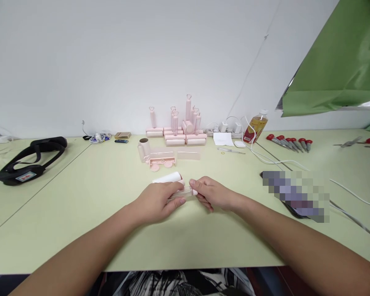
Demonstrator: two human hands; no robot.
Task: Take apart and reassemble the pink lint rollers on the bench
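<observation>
With left hand (160, 201), grips a clear tube (186, 192) well in from the front edge of the worktop (203, 246); with right hand (214, 194), pinches the tube's white end (195, 192). Has a white roll (169, 177) just beyond, then a pink case (162, 160), then pink rollers (174, 140) near the back edge.

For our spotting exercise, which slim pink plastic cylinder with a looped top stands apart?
The leftmost slim pink plastic loop-topped cylinder; the others cluster together to its right.
</observation>
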